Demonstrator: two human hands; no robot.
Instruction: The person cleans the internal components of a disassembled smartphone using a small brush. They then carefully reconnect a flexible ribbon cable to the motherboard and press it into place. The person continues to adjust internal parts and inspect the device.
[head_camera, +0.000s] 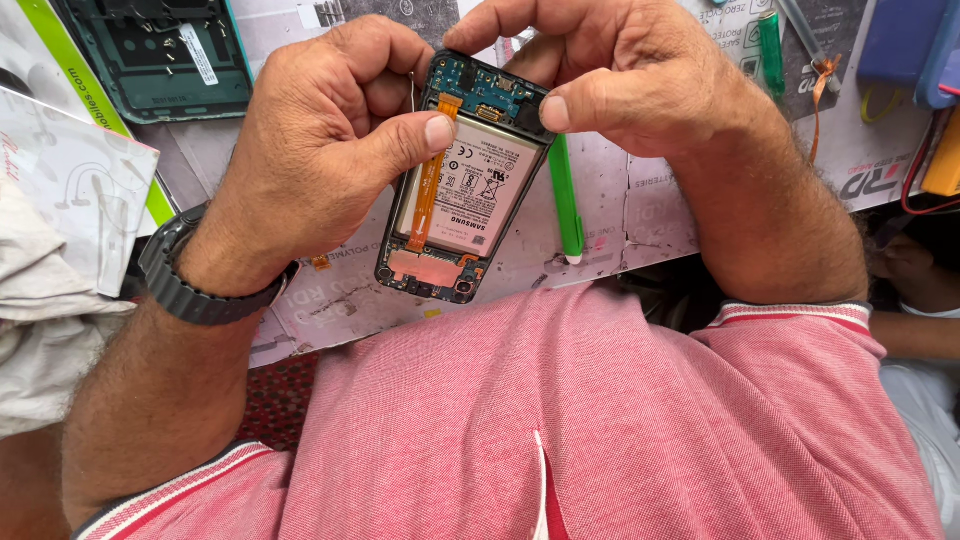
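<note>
Item: opened smartphone with its back cover off (462, 180), held above the bench between both hands. Long axis runs from upper right, at the fingertips, down to lower left, towards the red-shirted chest; the end with the blue circuit board points away from the person.

Labels: white rectangular battery label, just below both thumbs, printed in black; an orange flat ribbon cable (428, 190) runs lengthwise along its left edge, passing under the left thumb.

Left hand (320, 150): fingers curled, thumb pressed on the phone's left edge and cable.

Right hand (610, 75): fingers bunched, thumb pinching the phone's upper right corner.

Nearby: green plastic stick tool (565, 200) just right of the phone, below the right thumb; dark green phone back cover (160, 55) with a white strip label, left of the left knuckles; white printed paper packaging (70, 180) beside the left wrist.
</note>
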